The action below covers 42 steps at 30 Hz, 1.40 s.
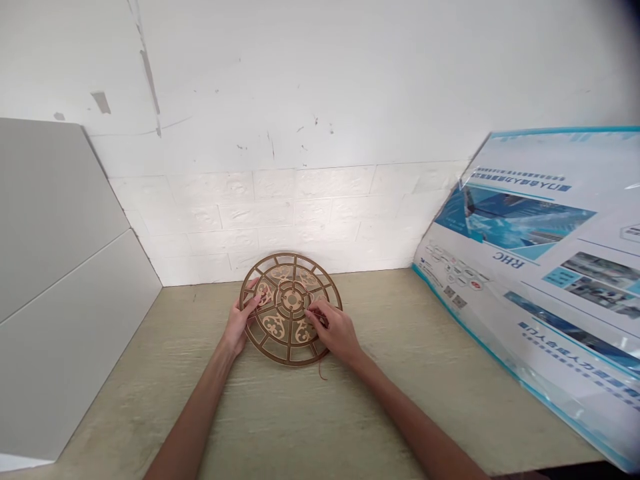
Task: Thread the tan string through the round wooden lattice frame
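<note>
A round openwork wooden wheel (pixel 290 344) with spokes, rings and scroll-shaped inlays leans tilted above the table. My left hand (pixel 241 322) grips its left rim, thumb on the front and fingers partly hidden behind. Over the right side of the wheel, close to its hub, my right hand (pixel 334 327) has thumb and forefinger pinched together. A thin reddish thread (pixel 321 373) hangs below that hand, past the lower right rim. Whether the pinched fingertips hold the thread is too small to make out.
The greenish wooden tabletop (pixel 280 427) meets a white brick-patterned wall (pixel 310 207) at the back. A grey panel (pixel 65 220) stands along the left side. On the right leans a printed blue-and-white poster board (pixel 540 267) with a plastic cover.
</note>
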Available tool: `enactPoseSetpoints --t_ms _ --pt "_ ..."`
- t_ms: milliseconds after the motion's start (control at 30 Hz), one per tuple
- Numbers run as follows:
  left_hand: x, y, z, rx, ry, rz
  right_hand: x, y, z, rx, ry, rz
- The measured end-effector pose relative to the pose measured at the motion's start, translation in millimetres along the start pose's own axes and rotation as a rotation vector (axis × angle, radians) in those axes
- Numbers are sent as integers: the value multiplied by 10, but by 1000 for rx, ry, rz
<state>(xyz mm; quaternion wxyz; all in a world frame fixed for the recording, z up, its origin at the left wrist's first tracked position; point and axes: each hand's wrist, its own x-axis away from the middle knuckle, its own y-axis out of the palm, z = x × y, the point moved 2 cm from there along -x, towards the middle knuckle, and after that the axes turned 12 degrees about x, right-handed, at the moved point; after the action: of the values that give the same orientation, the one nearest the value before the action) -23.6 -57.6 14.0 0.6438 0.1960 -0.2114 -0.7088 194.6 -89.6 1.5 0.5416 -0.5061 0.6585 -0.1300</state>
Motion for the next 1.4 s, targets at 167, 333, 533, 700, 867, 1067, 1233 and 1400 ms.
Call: enactPoseSetpoints --t_ms 167,333,533,700,867,1067,1233,1400 --pt "11 21 9 0 -2 20 15 11 2 125 -86 36" --pt "18 47 24 23 -12 31 9 26 -6 176 -148 19" --pt "31 65 36 21 -17 26 -2 49 -2 170 -176 1" --pt "30 59 39 22 -18 12 1 65 5 164 -156 -15" --pt "-26 -11 5 30 -11 76 -46 28 31 -120 -11 -82" --pt "-52 -35 19 97 9 144 -163 -125 196 -372 233 -1" --pt "-48 -29 31 105 11 150 -218 -209 328 -329 227 -105" --pt "-54 -28 31 102 13 152 -222 -281 375 -300 149 -253"
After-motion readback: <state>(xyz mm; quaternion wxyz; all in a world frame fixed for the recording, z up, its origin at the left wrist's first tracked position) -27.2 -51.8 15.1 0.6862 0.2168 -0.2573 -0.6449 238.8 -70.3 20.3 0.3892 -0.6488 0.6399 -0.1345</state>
